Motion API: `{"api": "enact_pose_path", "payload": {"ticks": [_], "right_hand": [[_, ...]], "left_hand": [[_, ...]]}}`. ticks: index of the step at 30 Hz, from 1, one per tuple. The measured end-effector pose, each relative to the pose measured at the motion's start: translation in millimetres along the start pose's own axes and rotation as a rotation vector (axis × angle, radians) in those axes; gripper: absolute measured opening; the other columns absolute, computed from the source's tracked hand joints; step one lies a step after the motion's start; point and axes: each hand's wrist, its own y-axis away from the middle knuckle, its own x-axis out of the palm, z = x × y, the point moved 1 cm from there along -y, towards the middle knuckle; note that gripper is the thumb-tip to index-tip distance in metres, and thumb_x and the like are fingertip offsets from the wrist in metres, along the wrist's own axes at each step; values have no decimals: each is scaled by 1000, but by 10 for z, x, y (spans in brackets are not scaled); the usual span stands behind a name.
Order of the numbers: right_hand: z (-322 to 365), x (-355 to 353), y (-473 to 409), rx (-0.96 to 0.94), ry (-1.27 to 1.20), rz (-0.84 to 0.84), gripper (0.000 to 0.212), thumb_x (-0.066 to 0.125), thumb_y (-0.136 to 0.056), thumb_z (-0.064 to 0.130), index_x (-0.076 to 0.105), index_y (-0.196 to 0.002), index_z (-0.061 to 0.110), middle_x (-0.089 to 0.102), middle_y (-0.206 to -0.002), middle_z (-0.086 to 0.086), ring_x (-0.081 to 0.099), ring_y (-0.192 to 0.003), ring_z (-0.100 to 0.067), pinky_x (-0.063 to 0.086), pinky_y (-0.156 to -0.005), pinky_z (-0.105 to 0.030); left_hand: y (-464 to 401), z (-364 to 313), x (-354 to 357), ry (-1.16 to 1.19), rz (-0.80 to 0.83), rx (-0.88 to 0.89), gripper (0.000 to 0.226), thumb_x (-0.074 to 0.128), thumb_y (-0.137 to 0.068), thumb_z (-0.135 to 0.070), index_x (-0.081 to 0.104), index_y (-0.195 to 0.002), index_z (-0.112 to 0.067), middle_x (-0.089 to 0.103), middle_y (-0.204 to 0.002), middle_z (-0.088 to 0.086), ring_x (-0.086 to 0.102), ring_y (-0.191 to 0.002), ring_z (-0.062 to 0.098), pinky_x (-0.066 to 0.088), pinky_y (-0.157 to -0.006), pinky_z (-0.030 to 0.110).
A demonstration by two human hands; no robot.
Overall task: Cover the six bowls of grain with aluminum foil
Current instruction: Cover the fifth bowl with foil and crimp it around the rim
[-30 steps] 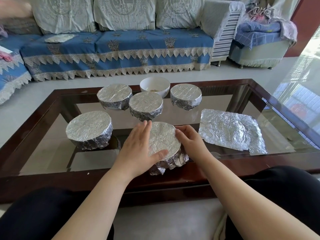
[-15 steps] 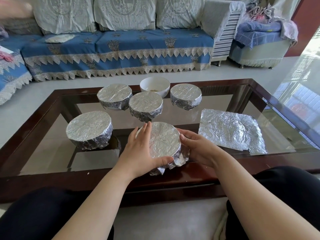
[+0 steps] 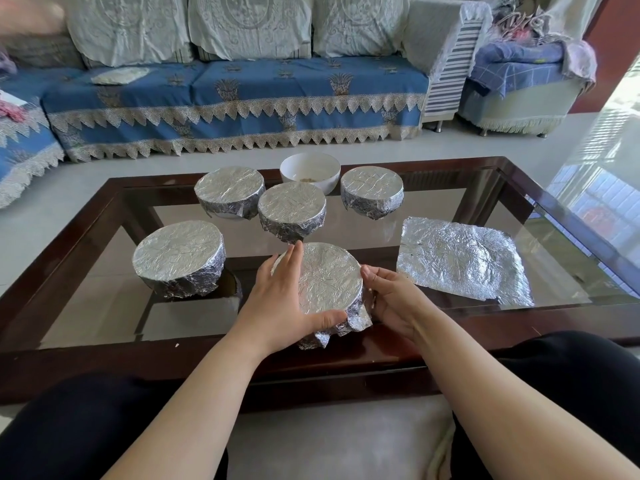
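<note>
Near the table's front edge stands a foil-covered bowl (image 3: 327, 278). My left hand (image 3: 280, 303) cups its left side with the thumb along the front rim, and my right hand (image 3: 391, 299) presses the loose foil against its right side. Several other foil-covered bowls stand behind: one at the left (image 3: 178, 258), one at the back left (image 3: 228, 190), one in the middle (image 3: 291, 209), one at the back right (image 3: 372, 190). An uncovered white bowl (image 3: 310, 171) with a little grain is at the far edge. A flat foil sheet (image 3: 460, 258) lies to the right.
The bowls stand on a glass coffee table with a dark wooden frame (image 3: 381, 355). A blue sofa (image 3: 242, 98) with lace trim is beyond it, an armchair (image 3: 519, 81) at the back right. My dark-clad knees are below the table edge.
My right hand has slid from the bowl's top rim down around its right side, pressing the foil in. My left thumb has moved further along the front rim.
</note>
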Motion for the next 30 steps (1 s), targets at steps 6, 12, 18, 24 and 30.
{"api": "enact_pose_path", "payload": {"ticks": [6, 12, 18, 24, 30], "right_hand": [[-69, 25, -50, -18, -40, -145, 21, 53, -98, 13, 59, -81, 3, 68, -66, -6, 63, -52, -11, 51, -47, -20], [-113, 23, -108, -14, -18, -231, 21, 66, -88, 24, 58, -78, 7, 63, -73, -9, 58, -63, -18, 50, -65, -30], [-79, 96, -114, -2, 75, -317, 32, 65, -94, 17, 59, -114, -8, 63, -99, -25, 61, -86, -33, 52, -84, -47], [-107, 130, -110, -24, 194, -381, 8, 61, -95, 10, 60, -89, 5, 63, -78, -15, 58, -69, -27, 50, -72, -45], [-140, 144, -120, -201, 414, -526, 6, 67, -91, 16, 65, -87, 12, 66, -80, -8, 58, -69, -20, 52, -68, -37]], "left_hand": [[-8, 4, 4, -7, -4, 8, 135, 51, -57, -91, -15, -156, -27, -1, -166, -9, -7, -150, 15, 9, -121, 41], [-21, 21, 13, -16, -12, 21, 134, 52, -58, -91, -15, -156, -29, -1, -166, -9, -6, -150, 15, 9, -121, 41], [-21, 9, 17, -26, -18, 24, 133, 53, -59, -89, -14, -156, -28, -1, -166, -8, -5, -150, 15, 10, -122, 40], [-26, 10, 22, -38, -20, 21, 131, 57, -62, -87, -16, -155, -29, -2, -166, -9, -6, -150, 15, 10, -122, 40], [-28, 3, 19, -43, -18, 17, 132, 53, -60, -90, -15, -155, -29, -2, -166, -8, -5, -150, 15, 10, -122, 41]]}}
